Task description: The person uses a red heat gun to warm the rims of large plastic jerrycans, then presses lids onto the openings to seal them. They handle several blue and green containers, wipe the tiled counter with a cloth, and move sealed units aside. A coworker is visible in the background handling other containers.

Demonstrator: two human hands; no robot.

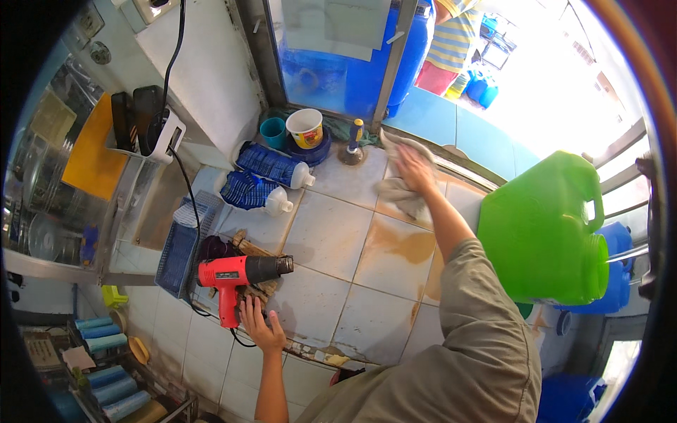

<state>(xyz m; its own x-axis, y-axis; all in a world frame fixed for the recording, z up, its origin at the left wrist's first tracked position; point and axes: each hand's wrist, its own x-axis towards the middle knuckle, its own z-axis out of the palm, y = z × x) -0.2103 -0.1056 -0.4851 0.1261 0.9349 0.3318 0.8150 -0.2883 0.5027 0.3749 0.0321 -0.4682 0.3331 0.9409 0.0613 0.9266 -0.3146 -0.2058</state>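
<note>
My right hand (415, 168) is on a crumpled beige rag (405, 197), pressing it against the tiled ledge by the window frame. Motion blurs its fingers a little. Brown wet patches (399, 243) stain the white tiles below the rag. My left hand (262, 326) rests with its fingers apart at the ledge's near edge, beside the handle of a red heat gun (227, 276). The heat gun lies on its side, its black nozzle pointing right, over some wooden pieces (257, 248). Nothing shows in my left hand's grasp.
A large green jerrycan (539, 229) stands at the right. Toward the back are a white tub (305, 128), a teal cup (273, 132), a yellow-and-blue-handled tool (352, 144) and two blue-wrapped bottles (271, 166). A blue basket (180, 247) sits left. Outside stands a person in stripes (451, 46).
</note>
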